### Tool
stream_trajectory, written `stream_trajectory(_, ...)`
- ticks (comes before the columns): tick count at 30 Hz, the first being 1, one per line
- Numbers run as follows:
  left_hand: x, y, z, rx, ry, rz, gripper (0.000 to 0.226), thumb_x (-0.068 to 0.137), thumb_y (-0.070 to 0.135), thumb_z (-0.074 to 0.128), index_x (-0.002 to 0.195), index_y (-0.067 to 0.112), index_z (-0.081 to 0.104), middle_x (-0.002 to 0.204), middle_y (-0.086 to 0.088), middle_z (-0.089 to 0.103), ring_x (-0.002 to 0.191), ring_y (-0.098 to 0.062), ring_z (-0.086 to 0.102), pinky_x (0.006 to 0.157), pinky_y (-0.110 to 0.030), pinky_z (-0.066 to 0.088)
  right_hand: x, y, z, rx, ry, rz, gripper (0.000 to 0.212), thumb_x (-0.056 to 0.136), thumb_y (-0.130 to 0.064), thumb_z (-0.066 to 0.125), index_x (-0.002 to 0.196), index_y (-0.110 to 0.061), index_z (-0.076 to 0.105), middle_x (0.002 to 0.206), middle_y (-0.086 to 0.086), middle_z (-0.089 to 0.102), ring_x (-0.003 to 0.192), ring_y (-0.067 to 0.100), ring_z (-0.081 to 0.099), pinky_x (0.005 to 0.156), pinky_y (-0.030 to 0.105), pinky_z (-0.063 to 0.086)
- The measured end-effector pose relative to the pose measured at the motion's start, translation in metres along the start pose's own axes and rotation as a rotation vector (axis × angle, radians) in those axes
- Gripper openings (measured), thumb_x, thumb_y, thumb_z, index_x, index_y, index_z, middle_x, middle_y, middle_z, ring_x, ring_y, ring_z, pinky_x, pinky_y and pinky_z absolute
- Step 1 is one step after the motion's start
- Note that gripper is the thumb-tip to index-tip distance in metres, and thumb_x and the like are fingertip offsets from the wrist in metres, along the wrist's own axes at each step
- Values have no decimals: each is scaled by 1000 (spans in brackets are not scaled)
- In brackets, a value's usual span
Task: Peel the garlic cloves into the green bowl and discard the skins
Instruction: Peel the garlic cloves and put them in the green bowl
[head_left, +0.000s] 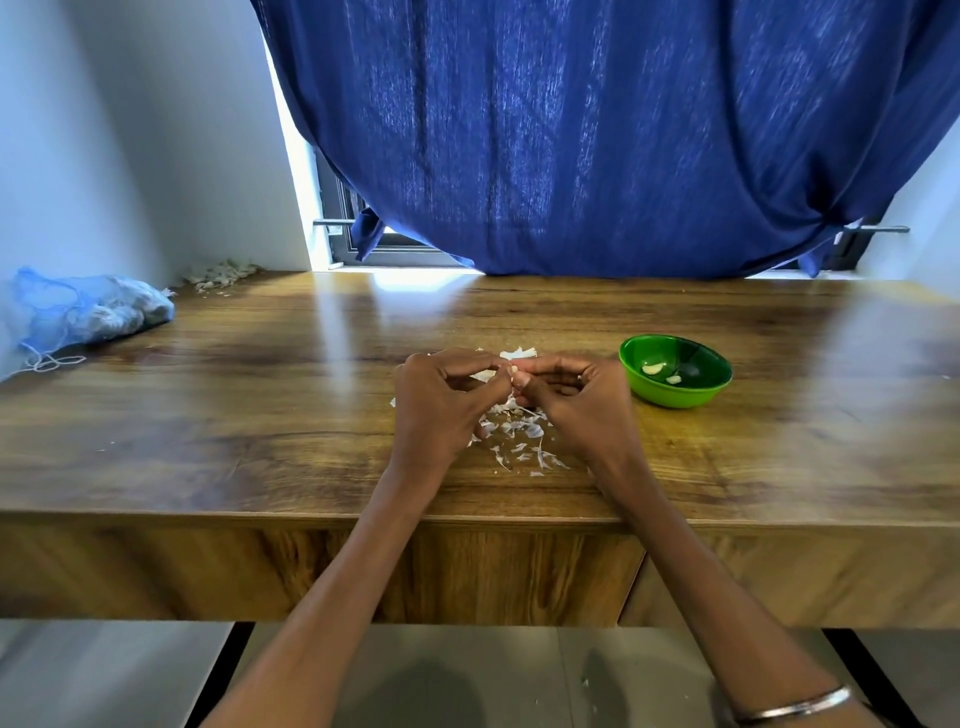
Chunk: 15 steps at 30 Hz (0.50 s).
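A small pale garlic clove (514, 370) is pinched between the left hand (441, 400) and right hand (576, 400). Two peeled cloves (653, 369) are held in the green bowl (675, 397) at 3 o'clock.

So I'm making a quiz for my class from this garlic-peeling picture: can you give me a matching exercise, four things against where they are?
Things:
1. green bowl
2. blue mesh bag
3. loose skins
4. garlic clove

Places:
A. far left of the table
B. pinched between both hands' fingertips
C. on the table under the hands
D. right of the right hand

Pairs: 1-D, 2-A, 3-C, 4-B
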<state>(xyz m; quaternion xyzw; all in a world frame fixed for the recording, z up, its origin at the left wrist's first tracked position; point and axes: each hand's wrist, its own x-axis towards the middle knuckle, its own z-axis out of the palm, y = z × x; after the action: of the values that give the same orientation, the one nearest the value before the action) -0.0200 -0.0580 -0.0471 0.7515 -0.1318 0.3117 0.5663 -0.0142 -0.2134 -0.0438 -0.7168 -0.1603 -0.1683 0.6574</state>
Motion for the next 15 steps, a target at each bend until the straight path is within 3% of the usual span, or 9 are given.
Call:
stream_trajectory(3, -1, 1, -1, 21, -7, 20, 16, 81, 10, 82, 96, 14, 81, 88, 5, 78, 73, -6, 74, 52, -21, 56, 0, 0, 0, -55, -28, -8, 17, 86, -3, 77, 94, -18, 79, 86, -1, 79, 78, 17, 76, 77, 36, 63)
stream_trajectory(8, -2, 7, 0, 51, 1, 78, 23, 78, 8, 84, 92, 26, 78, 77, 22, 72, 72, 0, 71, 65, -20, 57, -2, 0, 1, -102, -35, -31, 14, 86, -2, 76, 98, -9, 79, 87, 0, 79, 78, 15, 76, 76, 36, 64)
stream_trajectory(11, -2, 8, 0, 17, 5, 66, 23, 78, 9, 81, 93, 26, 77, 78, 19, 73, 71, 1, 71, 64, -21, 57, -1, 0, 1, -43, -21, -19, 13, 86, -3, 78, 95, -11, 79, 85, 2, 79, 76, 21, 76, 76, 39, 64)
stream_trajectory(15, 0, 2, 1, 33, -4, 73, 14, 82, 8, 80, 92, 17, 81, 81, 6, 76, 73, -9, 73, 66, -27, 60, -1, -3, 2, 32, -31, 39, 10, 87, -2, 75, 96, -6, 78, 84, 6, 79, 74, 20, 76, 70, 29, 62)
